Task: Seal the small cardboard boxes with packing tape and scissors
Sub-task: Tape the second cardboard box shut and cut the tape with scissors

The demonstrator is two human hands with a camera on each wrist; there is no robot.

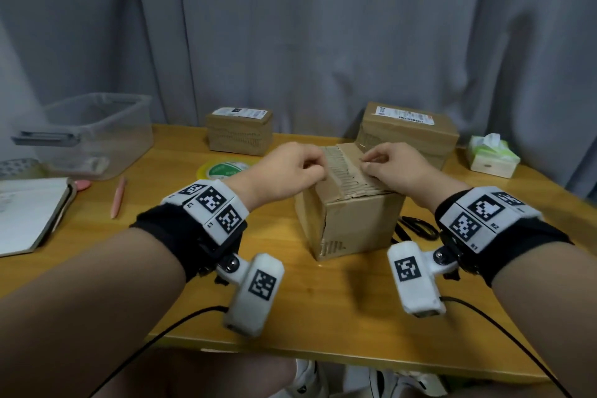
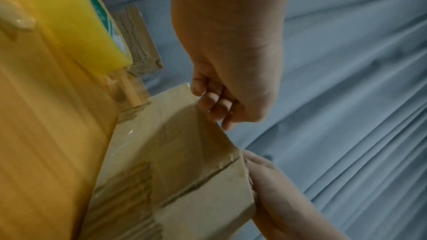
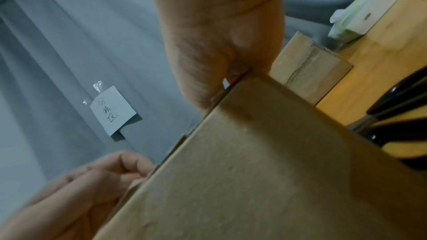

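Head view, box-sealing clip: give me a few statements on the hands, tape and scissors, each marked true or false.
1. Both hands rest on top of the near box. True: left hand, right hand.
2. The scissors are in the right hand. False: they lie on the table, right of the box.
3. The tape roll lies on the table behind the left hand. True.
4. The tissue box stands at the table's left end. False: it stands at the right end.

Head view looks down — wrist views close, sharing the box [image 1: 349,203].
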